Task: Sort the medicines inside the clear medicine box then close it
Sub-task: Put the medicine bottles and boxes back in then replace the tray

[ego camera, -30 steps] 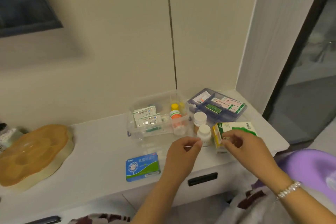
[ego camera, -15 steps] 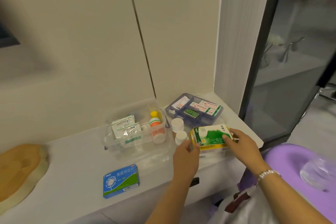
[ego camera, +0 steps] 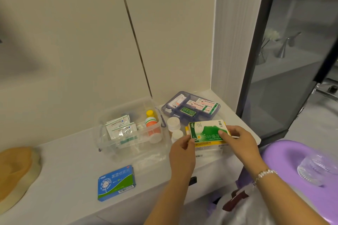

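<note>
The right hand's fingers [ego camera: 224, 134] lie pressed on the top face of the green-and-white medicine carton [ego camera: 207, 131], thumb under its right end, while the left hand [ego camera: 182, 149] pinches the carton's near-left corner between thumb and forefinger; so both the right hand [ego camera: 239, 139] and the left grip the same carton. Half a second ago the carton lay lower and flatter between the hands; now it is raised and tilted toward the camera, above a second yellow-edged pack [ego camera: 210, 145] on the tabletop [ego camera: 73, 160]. Just left of the carton stand two white-capped bottles [ego camera: 174, 128], as before. Further left sits the clear medicine box [ego camera: 128, 129], open, holding foil sachets [ego camera: 120, 129] and an orange bottle [ego camera: 151, 126] with a yellow-capped one behind. A grey divided tray [ego camera: 190, 109] with small packets lies behind the carton. A blue-and-green carton [ego camera: 117, 182] rests near the tabletop's front edge, well apart from the clear box, unchanged.
</note>
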